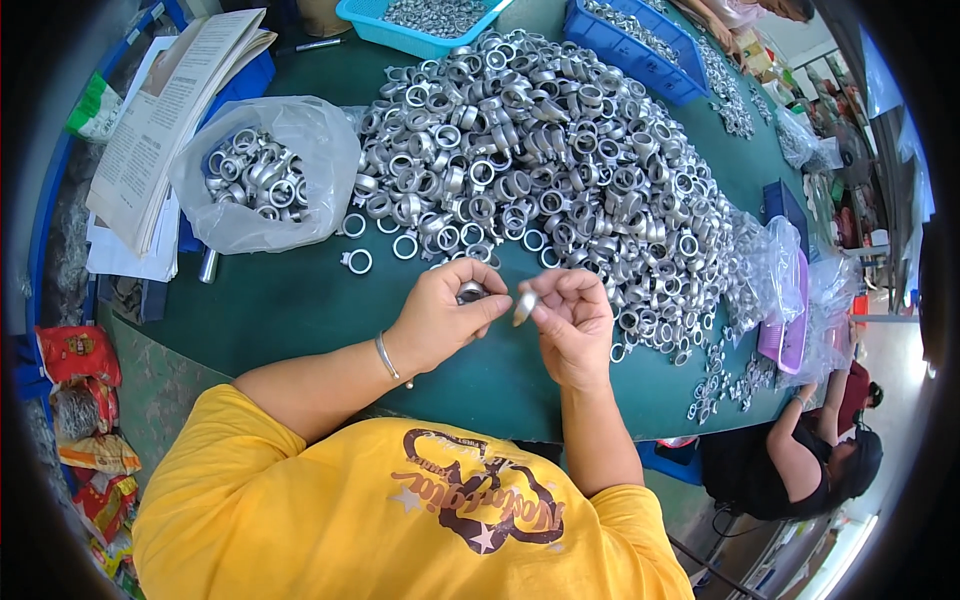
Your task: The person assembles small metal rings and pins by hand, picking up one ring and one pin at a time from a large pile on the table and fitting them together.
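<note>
Between the thumb and fingers of my right hand [577, 325] is a silvery metal ring [525, 307], tilted so its outer band shows. My left hand [440, 310], close beside it, is closed around another metal ring [470, 291], partly hidden by the fingers. Both hands are just above the near part of the green table [290, 310]. Right beyond them rises a large heap of similar metal rings [540, 140], many with a small lug. A few loose rings [357, 261] lie at the heap's left edge.
A clear plastic bag [265, 235] holding rings stands left, beside stacked papers [150, 140]. Behind the heap are a light blue basket [420, 42] and a blue crate [640, 62] of parts. Smaller parts [710, 385] lie right, near a purple tray [790, 335]. Co-workers sit at the right.
</note>
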Tool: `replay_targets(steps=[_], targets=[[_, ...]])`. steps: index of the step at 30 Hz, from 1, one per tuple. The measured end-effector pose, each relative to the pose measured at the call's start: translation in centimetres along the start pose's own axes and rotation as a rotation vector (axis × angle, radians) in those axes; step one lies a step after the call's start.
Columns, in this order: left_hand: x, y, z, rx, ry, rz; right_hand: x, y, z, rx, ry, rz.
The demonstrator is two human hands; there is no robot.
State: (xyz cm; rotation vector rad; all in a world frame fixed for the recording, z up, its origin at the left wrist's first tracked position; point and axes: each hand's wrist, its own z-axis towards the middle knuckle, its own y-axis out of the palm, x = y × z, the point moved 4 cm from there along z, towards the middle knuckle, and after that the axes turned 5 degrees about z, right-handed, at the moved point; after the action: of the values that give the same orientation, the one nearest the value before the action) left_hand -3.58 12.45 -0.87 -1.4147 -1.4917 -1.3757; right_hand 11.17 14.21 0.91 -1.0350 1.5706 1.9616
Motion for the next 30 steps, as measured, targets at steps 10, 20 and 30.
replay_targets(steps=[10, 20, 30], targets=[[-0.9, 0.8, -0.1, -0.131, -0.325, -0.421, 0.0, -0.5, 0.1, 0.09, -0.266, -0.742], [-1.0, 6.8, -3.7, -0.7, 0.685, 0.938, 0.5, -0.1, 2.8, 0.057, -0.344, -1.793], [-3.5, 11.0, -3.8, -0.73, 0.678, 1.143, -1.5, -1.0, 2.3, -0.108, -0.484, -1.272]])
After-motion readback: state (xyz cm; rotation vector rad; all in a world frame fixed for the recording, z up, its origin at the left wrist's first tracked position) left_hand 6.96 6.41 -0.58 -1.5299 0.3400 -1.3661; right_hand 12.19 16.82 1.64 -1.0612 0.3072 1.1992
